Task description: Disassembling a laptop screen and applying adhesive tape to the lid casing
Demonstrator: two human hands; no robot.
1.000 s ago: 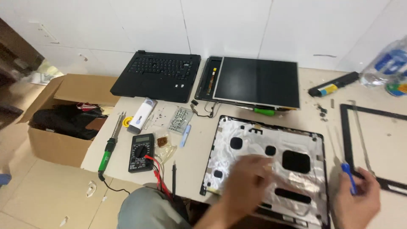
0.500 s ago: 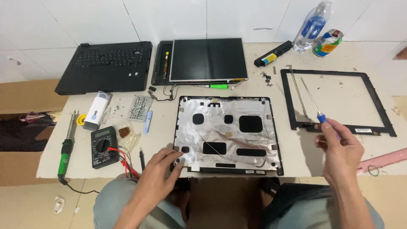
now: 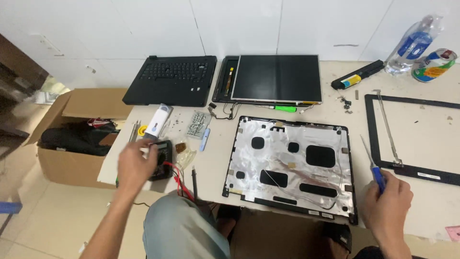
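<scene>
Black multimeter [image 3: 163, 158] (half behind left hand [image 3: 135, 164])

Left hand [image 3: 135, 164]: motion-blurred; covered most of the multimeter [image 3: 162, 153].
Black bezel frame [image 3: 383, 163]: right side cut off by the picture's edge.
Pink item [image 3: 453, 232]: below the bezel frame, clipped; kind unclear.
Screws [image 3: 346, 102]: left of the bezel frame, too small to count.

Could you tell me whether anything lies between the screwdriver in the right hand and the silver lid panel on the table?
Nothing visible does. The right hand holds the blue screwdriver just past the lid panel, with only bare table between tip and panel edge. The left hand is away on the multimeter.
</scene>
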